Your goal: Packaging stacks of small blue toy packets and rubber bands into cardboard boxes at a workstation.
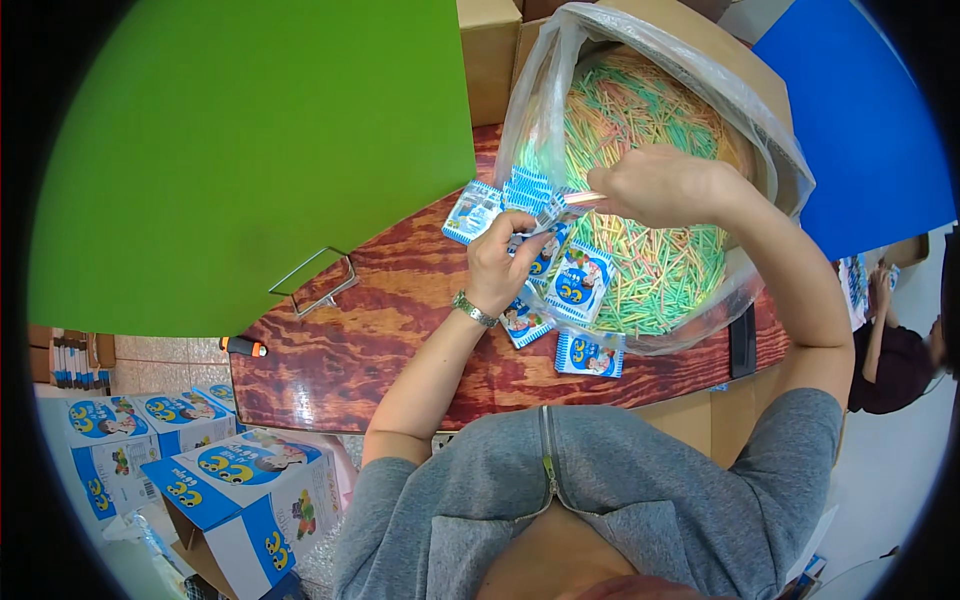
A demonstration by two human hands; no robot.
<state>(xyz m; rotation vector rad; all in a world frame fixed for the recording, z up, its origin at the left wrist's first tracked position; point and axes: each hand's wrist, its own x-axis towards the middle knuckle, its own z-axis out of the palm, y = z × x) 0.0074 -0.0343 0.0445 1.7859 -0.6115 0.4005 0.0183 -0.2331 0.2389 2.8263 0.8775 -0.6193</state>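
My left hand (pixel 496 262), with a watch at the wrist, pinches a small blue-and-white packet (pixel 549 211). My right hand (pixel 668 186) is closed on a few thin pastel sticks (pixel 583 198), whose ends point at the packet's upper end; whether they are inside it I cannot tell. Beneath that hand lies a big heap of green, yellow and pink sticks (pixel 650 285) in a clear plastic bag (pixel 560 70), folded open over a cardboard box (pixel 745 50). More packets (pixel 578 282) lie around my left hand, some against the bag's near-left edge.
A green board (pixel 250 160) covers the far left of the red wood-grain table (pixel 360 350); a bent metal wire stand (pixel 318 285) is beside it. An orange-and-black tool (pixel 243 346) lies at the table's left edge. Printed cartons (pixel 250 480) stand lower left. Another person (pixel 890 370) works at far right.
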